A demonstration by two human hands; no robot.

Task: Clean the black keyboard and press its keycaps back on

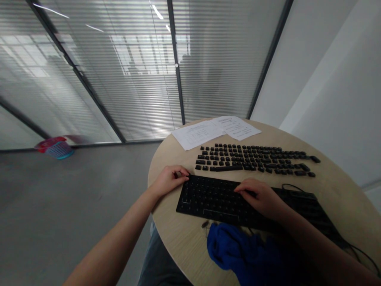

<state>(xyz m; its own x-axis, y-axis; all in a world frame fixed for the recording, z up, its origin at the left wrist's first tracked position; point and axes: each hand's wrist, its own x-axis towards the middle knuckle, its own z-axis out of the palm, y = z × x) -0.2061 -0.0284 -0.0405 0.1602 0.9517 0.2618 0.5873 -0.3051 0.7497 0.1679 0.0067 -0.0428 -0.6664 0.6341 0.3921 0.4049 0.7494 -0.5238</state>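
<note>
A black keyboard (208, 196) with its keycaps off lies on the round wooden table, its bare key positions showing. My left hand (170, 180) is at its upper left corner, thumb and forefinger closed on the edge there. Over the middle of the board is my right hand (262, 196), thumb and fingertips pinched together near its upper rows. Whatever is between those fingertips is hidden or too small to name. Beyond the board, loose black keycaps (238, 155) are laid out in rows, with a long space bar (228, 168) in the nearest row.
Two printed sheets (196, 134) lie at the far table edge. A blue cloth (232, 248) sits at the near side, beside a small dark-headed object (204, 225). A cable (361, 250) runs off right. On the floor stands a red and blue basket (59, 149).
</note>
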